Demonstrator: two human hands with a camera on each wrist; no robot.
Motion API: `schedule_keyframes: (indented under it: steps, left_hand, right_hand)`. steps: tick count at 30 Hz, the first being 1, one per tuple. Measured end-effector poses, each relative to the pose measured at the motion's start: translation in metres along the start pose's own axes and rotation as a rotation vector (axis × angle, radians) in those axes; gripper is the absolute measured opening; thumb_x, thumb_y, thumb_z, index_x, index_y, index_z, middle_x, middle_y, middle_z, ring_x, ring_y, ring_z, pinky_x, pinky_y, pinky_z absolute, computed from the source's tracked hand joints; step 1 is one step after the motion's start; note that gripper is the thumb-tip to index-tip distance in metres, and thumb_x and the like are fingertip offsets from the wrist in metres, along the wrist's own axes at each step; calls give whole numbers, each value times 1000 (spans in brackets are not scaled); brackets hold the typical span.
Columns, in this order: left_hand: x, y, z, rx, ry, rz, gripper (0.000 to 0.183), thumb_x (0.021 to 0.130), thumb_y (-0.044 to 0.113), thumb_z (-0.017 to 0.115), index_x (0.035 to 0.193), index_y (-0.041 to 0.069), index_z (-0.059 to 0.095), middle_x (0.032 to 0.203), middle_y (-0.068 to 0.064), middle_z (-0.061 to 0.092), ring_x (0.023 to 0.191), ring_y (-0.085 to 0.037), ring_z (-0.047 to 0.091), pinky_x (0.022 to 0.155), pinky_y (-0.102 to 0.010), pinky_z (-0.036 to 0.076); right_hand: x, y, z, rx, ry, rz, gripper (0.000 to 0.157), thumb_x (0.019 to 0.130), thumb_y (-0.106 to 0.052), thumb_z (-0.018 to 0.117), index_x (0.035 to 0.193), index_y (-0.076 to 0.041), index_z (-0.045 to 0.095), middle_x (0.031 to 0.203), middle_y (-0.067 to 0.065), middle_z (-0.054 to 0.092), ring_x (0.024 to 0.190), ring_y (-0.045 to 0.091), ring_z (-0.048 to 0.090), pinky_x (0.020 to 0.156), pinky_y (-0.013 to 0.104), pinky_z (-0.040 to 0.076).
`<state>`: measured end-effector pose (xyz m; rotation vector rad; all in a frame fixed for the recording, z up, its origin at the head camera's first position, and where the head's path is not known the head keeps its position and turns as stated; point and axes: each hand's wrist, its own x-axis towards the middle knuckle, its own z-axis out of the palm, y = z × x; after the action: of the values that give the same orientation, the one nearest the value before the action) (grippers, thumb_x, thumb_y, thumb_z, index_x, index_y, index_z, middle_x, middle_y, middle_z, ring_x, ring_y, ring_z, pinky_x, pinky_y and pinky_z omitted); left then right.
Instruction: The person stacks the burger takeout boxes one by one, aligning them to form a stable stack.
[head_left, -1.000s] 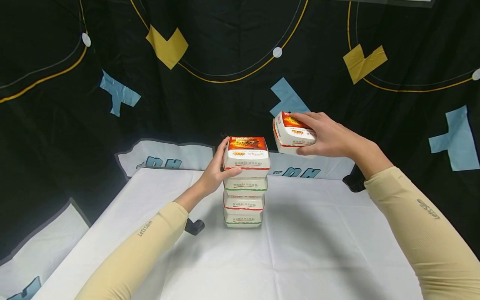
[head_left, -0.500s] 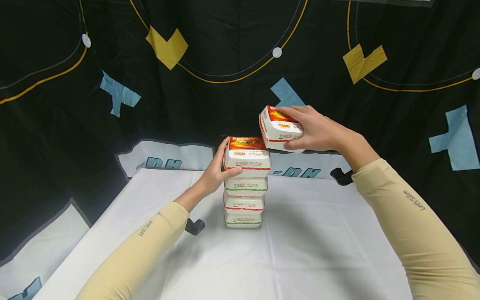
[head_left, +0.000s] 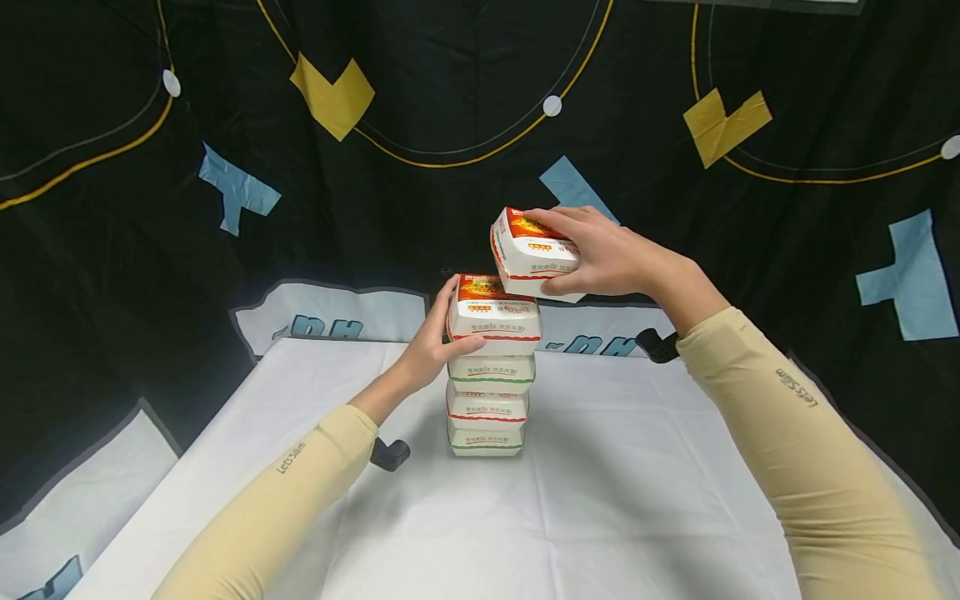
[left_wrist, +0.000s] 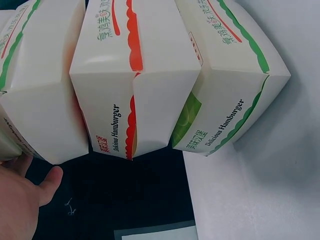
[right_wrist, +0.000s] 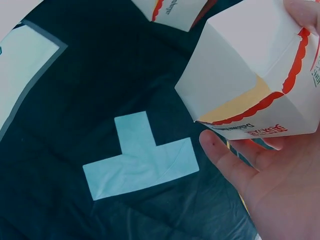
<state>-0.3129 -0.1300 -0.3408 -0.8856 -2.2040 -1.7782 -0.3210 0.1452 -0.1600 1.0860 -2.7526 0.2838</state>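
Observation:
A stack of white burger boxes [head_left: 491,372], with red and green wavy trim by turns, stands upright on the white-covered table. My left hand [head_left: 429,348] grips the top box [head_left: 497,321] from its left side, thumb across the front and fingers toward the back. Up to the right, my right hand [head_left: 611,254] holds another red-trimmed burger box [head_left: 534,260], tilted, its lower left corner overlapping the top box in the head view. Whether the two touch I cannot tell. The right wrist view shows the held box [right_wrist: 240,75] between thumb and fingers.
Behind the table [head_left: 645,500] hangs a black cloth [head_left: 420,217] with yellow and blue shapes. White lettered panels [head_left: 337,312] run along the table's back edge. Dark wrist-camera parts [head_left: 390,454] stick out beside each wrist.
My right hand has carried its box left and slightly up, from beside the stack to over the top box's right part. My left hand stays in place on the stack.

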Motion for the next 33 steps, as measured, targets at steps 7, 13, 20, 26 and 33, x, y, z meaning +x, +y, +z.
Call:
schedule_keyframes:
  steps: [7,13,20,26,33]
  left_hand:
    - [-1,-2,-1,-18,-12,4,98,91,26,66,162,26,-1,152,-5,40,132,-23,50,113,-52,39]
    - [-2,0,-2,-6,-14,0,98,91,27,66,162,26,-2,153,-4,39,132,-23,50,112,-53,40]
    - [-2,2,-3,0,-20,-3,96,93,25,65,161,28,-2,155,-3,37,134,-24,48,112,-53,41]
    - [-2,1,-4,-12,-26,3,96,93,22,64,161,32,-2,154,-1,36,133,-22,47,110,-51,42]
    - [-1,2,-4,-22,-36,15,93,93,20,64,159,39,1,149,0,41,130,-21,50,108,-47,44]
  right_hand:
    - [11,-10,3,14,-9,-33,93,82,-45,78,158,-39,24,159,1,35,140,28,27,100,51,46]
    - [18,-18,3,-3,-36,-43,91,82,-47,77,158,-39,26,158,0,35,136,26,30,99,49,46]
    - [25,-28,4,-27,-74,-41,91,82,-46,76,158,-35,28,158,3,35,136,27,31,97,47,47]
    - [31,-36,4,-43,-105,-29,90,82,-47,75,158,-35,28,158,3,35,136,26,31,96,46,48]
    - [36,-45,3,-110,-138,3,91,82,-54,73,158,-38,26,159,4,34,134,25,32,92,45,51]
